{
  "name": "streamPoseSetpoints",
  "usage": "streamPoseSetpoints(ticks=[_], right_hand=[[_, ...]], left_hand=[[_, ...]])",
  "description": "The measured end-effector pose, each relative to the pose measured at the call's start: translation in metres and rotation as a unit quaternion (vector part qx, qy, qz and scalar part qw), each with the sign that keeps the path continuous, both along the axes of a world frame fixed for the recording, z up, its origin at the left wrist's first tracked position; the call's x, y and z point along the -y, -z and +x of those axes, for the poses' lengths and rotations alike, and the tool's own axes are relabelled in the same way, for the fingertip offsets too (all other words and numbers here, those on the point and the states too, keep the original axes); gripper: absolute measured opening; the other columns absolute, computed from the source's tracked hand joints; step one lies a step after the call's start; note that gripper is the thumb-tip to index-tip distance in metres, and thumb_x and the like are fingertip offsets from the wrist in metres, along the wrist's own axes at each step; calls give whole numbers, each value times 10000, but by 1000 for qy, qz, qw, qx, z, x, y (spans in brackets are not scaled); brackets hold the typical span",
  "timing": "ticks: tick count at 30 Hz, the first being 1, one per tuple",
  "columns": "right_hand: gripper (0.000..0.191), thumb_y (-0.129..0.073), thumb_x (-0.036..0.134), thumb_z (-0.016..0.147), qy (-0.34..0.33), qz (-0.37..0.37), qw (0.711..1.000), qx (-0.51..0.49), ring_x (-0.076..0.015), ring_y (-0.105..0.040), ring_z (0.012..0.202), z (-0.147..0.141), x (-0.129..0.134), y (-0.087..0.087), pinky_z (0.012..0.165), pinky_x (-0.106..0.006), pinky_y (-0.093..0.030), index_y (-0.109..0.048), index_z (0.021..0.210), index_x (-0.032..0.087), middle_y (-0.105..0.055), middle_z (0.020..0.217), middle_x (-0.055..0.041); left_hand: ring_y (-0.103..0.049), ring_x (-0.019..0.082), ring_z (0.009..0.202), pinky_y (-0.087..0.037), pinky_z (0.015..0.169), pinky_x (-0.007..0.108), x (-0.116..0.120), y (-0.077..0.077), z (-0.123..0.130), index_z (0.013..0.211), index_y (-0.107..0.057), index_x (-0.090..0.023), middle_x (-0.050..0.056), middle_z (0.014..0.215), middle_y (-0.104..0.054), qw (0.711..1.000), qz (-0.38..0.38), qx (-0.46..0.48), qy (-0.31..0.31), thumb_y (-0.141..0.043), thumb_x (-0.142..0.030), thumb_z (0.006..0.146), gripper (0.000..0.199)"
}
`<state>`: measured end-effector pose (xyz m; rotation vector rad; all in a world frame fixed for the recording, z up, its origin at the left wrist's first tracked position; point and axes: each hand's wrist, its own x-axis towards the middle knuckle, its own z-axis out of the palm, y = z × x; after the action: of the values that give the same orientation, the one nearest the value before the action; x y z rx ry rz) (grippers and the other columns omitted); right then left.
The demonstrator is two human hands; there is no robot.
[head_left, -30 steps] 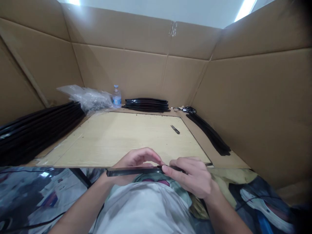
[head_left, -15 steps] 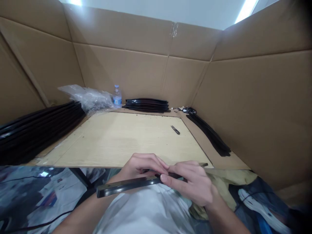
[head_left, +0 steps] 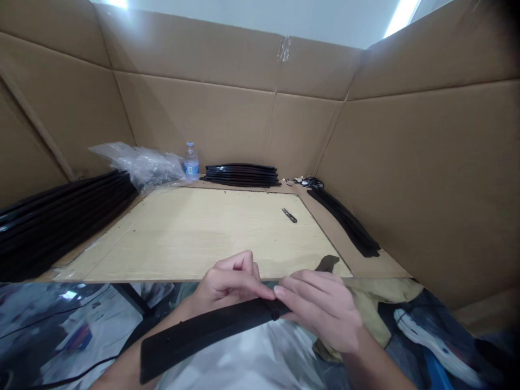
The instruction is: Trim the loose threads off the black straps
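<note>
While my right hand closes around a black strip, my left hand is curled beside it, index fingertip at the strip's upper edge, just by my right thumb. I cannot tell whether the left is pinching anything there. The strip lies on the near side of the pale board, above my lap; its wide end slants down and away from the board's near edge, while its other end pokes out past my right knuckles, over the board's near right corner. I cannot tell if that end touches it.

A broad span of board lies ahead of my fingers, with small snips near its right edge. Black strips flank it on the right, a larger pile on the left; a stack, a bottle and crumpled clear plastic line its far side. Cardboard walls limit reach beyond it on three sides.

My right palm hides the strip's middle. The left pile is cut off, and the small tangle past the board's far right corner is hard to make out.
</note>
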<state>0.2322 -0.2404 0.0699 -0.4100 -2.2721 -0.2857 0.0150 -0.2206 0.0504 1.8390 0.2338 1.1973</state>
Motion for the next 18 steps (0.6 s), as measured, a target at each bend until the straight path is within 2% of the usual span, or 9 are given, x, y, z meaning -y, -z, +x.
streamPoseSetpoints(ticks=[5,9,14,18], right_hand=[[189,-540,245,868,11,10,1000,3,-183,-615,750,0,7,-4,572,-300,-491,-615,968,104,-682,815,-103],[150,-552,211,859,12,4,1000,17,-190,-623,753,-1,12,-10,561,-299,-483,-621,933,100,-688,813,-103],[91,-561,143,836,25,33,999,10,-175,-624,721,-2,15,-16,540,-283,-475,-620,905,134,-702,805,-76],[114,-523,127,853,31,-16,999,-4,-133,-614,643,-6,20,-18,526,-257,-473,-619,894,174,-698,765,-37]], left_hand=[[-495,128,669,-401,569,245,7,-8,0,1006,-712,-245,49,731,-485,999,37,-16,-20,-606,-164,813,234],[-486,115,635,-384,544,233,6,-6,1,958,-726,-259,38,705,-493,998,55,0,-40,-641,-140,782,229],[-506,113,631,-391,548,234,7,-3,3,968,-724,-263,49,726,-532,995,87,-3,-47,-631,-116,783,254],[-520,118,657,-394,562,236,9,-4,3,993,-712,-275,53,760,-547,994,101,-10,-42,-619,-81,778,305]])
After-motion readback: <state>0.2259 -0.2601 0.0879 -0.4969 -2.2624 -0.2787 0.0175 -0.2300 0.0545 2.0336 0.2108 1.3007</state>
